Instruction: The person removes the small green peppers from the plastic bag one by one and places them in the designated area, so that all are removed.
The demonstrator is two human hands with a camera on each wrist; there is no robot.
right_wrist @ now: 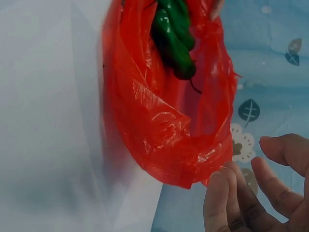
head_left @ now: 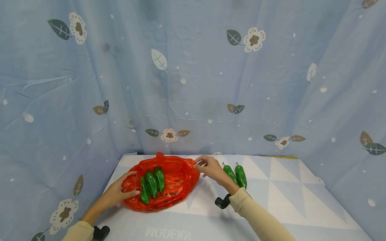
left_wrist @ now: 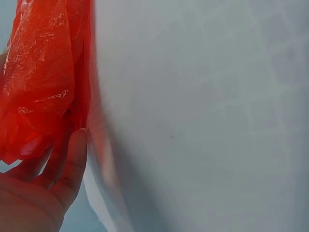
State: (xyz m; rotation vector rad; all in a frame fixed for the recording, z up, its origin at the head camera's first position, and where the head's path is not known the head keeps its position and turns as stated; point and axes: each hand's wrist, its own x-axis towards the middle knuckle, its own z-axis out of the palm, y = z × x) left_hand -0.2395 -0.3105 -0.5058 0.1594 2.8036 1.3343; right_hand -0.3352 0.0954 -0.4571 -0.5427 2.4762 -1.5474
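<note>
Near the left edge of the worktop [head_left: 208,221], I see the left hand [head_left: 114,193], thumb and fingers spread, touching the red plastic bag [head_left: 174,179]. It lies toward the far left corner, three long green peppers [head_left: 151,184] inside. The right hand [head_left: 212,169], fingers spread, is at its right rim. Two other peppers [head_left: 240,174] lie near the far edge.

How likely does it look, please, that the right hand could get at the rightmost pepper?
Probably yes: the pepper lies on the table beside the wrist, and nothing seems to block it, though the right hand, at the edge of the bag, would have to draw back.
</note>
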